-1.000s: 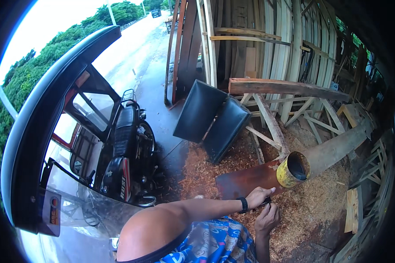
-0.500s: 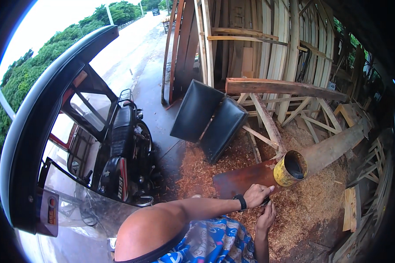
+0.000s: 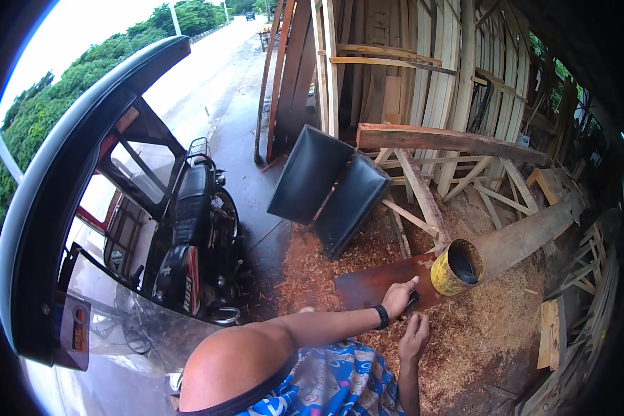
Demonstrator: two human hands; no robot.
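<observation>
Clock directions are read from the hands, with 12 straight up the view. Nearest, at 7 o'clock, is a blue, patterned cloth garment (image 3: 333,381). The left hand (image 3: 397,299), with a black wristband (image 3: 382,317) behind it, is closed on a small black object (image 3: 413,299), which lies at its inner side; its exact kind is too small to tell. The right hand (image 3: 414,336), at 5 o'clock from the left and just beside it, has curled fingers; I cannot tell whether it grips anything.

Loose, pale-brown wood shavings (image 3: 478,340) spread at 3 to 4 o'clock. A long, flat wooden board (image 3: 367,283), reddish brown at its left end and paler beyond, passes just above the hands. On it, at 2 o'clock, stands a worn yellow, cylindrical bucket (image 3: 440,277), dark inside.

Farther, at 11 o'clock, sits a black, padded 2-panel chair (image 3: 350,201); at 10, a black motorcycle (image 3: 191,215). A thick, reddish-brown wooden beam (image 3: 451,141) rests on pale wooden trestles (image 3: 421,191) toward 12 to 1, before upright wooden planks (image 3: 437,93). Farthest, at 10, are green trees (image 3: 62,135).
</observation>
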